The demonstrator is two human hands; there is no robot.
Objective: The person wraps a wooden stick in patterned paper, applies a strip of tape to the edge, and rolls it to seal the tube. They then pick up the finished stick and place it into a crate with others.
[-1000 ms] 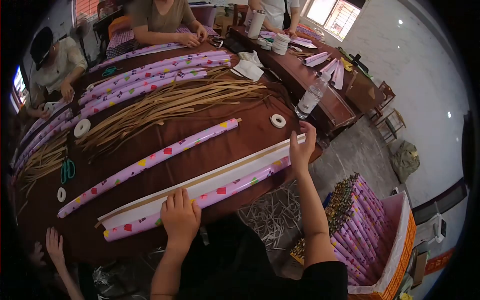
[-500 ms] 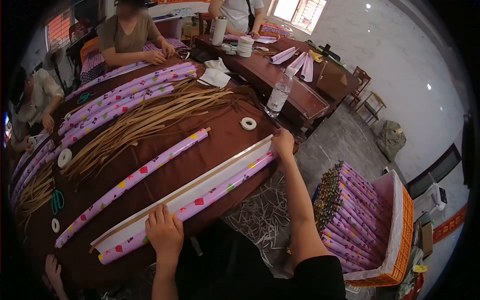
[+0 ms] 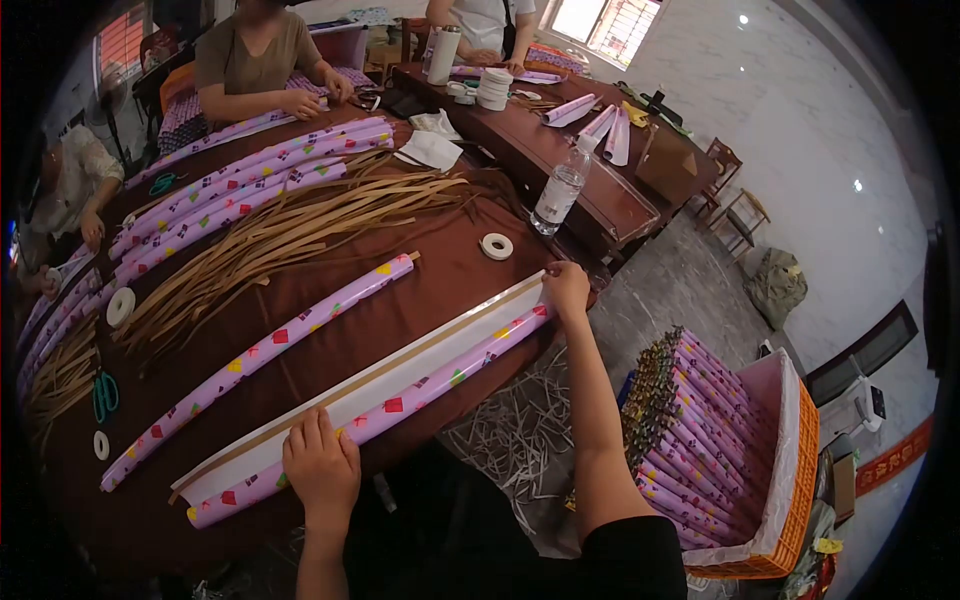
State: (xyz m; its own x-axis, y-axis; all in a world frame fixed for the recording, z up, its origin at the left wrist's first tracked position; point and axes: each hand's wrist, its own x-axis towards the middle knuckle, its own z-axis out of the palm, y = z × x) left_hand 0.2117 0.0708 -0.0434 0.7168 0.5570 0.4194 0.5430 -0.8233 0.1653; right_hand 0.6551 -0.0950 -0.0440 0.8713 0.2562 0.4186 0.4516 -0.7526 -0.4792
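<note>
A glossy pink patterned wrapping sheet (image 3: 388,404) lies partly rolled along the table's near edge, its white inner side facing up. A flat brown strip (image 3: 400,357) runs along the sheet's far edge. My left hand (image 3: 322,465) lies over the near end, fingers stretched across the white side and fingertips at the strip. At the far right end my right hand (image 3: 568,290) has its fingers closed on the sheet's corner; the strip's tip there is partly covered. Beyond them rests a closed pink patterned roll (image 3: 262,352) with a brown end sticking out.
Brown strips (image 3: 290,238), pink rolls (image 3: 250,180), tape rolls (image 3: 496,246), green-handled scissors (image 3: 105,396) and a water bottle (image 3: 560,195) are on the tables. An orange crate (image 3: 800,470) of finished rolls stands right, beside shredded paper (image 3: 500,430) on the floor. Several people work around.
The view has shifted slightly. My hands keep their places on the sheet. Another person's hand at the lower left edge has gone from view, and the person opposite has moved their hands.
</note>
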